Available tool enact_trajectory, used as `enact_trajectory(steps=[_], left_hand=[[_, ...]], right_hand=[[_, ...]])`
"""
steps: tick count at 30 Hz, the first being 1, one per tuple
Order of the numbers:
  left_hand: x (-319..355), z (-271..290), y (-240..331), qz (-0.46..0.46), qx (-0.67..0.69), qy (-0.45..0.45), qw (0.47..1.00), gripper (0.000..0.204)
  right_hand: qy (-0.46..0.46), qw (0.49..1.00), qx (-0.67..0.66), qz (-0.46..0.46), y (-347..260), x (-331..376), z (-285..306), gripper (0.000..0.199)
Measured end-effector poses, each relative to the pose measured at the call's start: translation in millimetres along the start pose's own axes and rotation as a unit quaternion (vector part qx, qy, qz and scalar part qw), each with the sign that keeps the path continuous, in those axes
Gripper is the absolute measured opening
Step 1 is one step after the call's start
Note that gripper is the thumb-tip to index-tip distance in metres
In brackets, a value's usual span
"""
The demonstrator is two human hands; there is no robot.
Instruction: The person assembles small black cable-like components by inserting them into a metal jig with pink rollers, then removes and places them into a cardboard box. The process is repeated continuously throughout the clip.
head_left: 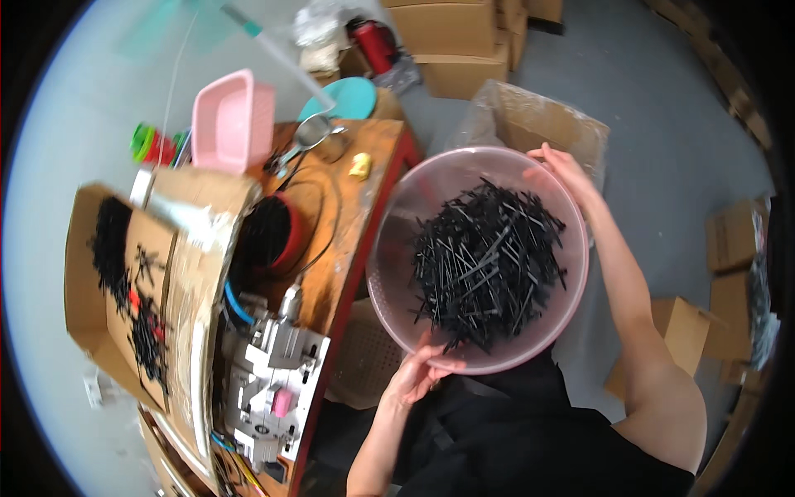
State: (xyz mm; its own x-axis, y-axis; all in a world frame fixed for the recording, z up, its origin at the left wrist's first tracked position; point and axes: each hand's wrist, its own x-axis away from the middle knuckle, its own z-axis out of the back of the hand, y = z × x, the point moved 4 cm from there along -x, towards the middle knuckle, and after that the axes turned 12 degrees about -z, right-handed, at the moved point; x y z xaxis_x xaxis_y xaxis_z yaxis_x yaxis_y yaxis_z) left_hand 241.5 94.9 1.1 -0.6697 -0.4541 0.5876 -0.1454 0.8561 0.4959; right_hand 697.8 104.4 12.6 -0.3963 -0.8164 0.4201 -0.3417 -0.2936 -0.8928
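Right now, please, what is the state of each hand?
Left hand: closed, holding the near rim of the pink bowl.
Right hand: closed, holding the same bowl's far right rim.

Bright, even light we see, glare streaking the taped cardboard [195,217], black strips [490,263] blurring together, straight edges bending, dark corners rounding our view

From my remote station I record one black cloth garment [546,447], softly creased; the right shoulder [667,402] is uncovered, both forearms [619,257] sleeveless, the hands [570,176] bare.
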Motion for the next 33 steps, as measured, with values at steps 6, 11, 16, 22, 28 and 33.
enact_trajectory(steps=[6, 11, 16, 22, 28, 33], left_hand=[[-67, -68, 16, -0.026, -0.04, -0.007, 0.999, 0.064], [-96, -103, 45, -0.104, -0.145, -0.036, 0.983, 0.093], [-124, -150, 64, -0.238, -0.345, 0.012, 0.908, 0.086], [-169, -175, 50, -0.483, -0.672, 0.023, 0.561, 0.09], [-194, -182, 11, -0.426, -0.795, 0.016, 0.432, 0.094], [-192, -182, 10, -0.474, -0.77, 0.021, 0.427, 0.089]], right_hand=[[0.276, 0.728, 0.61, 0.144, 174, -25, 72, 0.028], [0.256, 0.715, 0.632, 0.157, 256, -20, 60, 0.016], [0.188, 0.697, 0.691, 0.035, 240, 80, 56, 0.01], [0.197, 0.704, 0.682, 0.02, 271, 126, 58, 0.012], [0.207, 0.683, 0.7, 0.024, 277, 138, 45, 0.011], [0.231, 0.679, 0.696, 0.035, 273, 142, 45, 0.011]])
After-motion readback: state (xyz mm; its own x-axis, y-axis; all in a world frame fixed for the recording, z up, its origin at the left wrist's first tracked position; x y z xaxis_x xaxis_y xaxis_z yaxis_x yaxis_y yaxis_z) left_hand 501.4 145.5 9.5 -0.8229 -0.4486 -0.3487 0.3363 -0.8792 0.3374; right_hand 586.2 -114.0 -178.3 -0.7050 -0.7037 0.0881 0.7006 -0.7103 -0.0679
